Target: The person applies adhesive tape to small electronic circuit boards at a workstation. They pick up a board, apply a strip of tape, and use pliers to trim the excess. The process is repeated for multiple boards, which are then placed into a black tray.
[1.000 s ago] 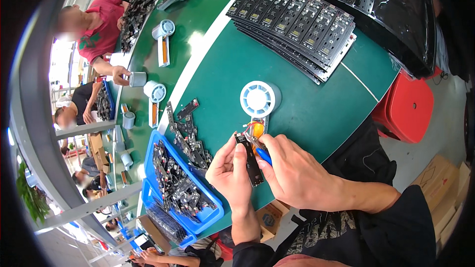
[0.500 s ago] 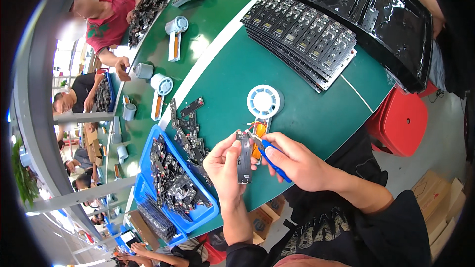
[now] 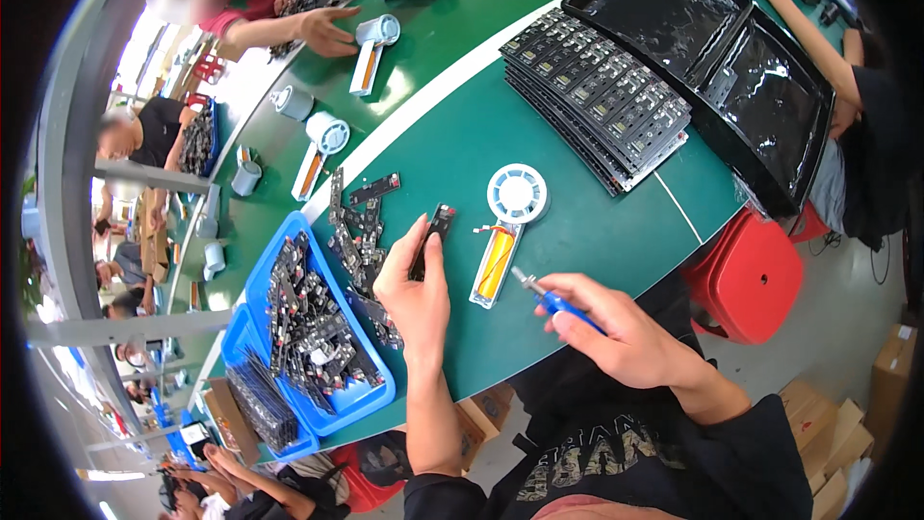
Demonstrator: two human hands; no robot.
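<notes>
In my left hand [image 3: 416, 294] is a narrow black circuit board [image 3: 441, 222], pinched between thumb and fingers, its upper end sticking out. Blue-handled pliers [image 3: 562, 308] lie in the grip of my right hand [image 3: 621, 332], their metal tip pointing up and left. Between my hands a small handheld fan [image 3: 517, 195] rests on the green table, its round white grille facing up. The open handle of the fan bares a yellow-orange battery [image 3: 497, 262] and thin red and black wires. Neither hand touches the fan.
A blue bin [image 3: 390, 395] full of loose circuit boards stands left, with more loose boards [image 3: 364, 241] beside it. Stacked board panels [image 3: 597, 87] and a black tray [image 3: 664, 0] are at the far right. Across the white strip, a co-worker's hand [image 3: 329, 32] is near another fan [image 3: 371, 53].
My left hand has carried the board left and up, off the fan's handle. My right hand has drawn the pliers right and down, away from the board. The co-worker's hand has reached toward a fan.
</notes>
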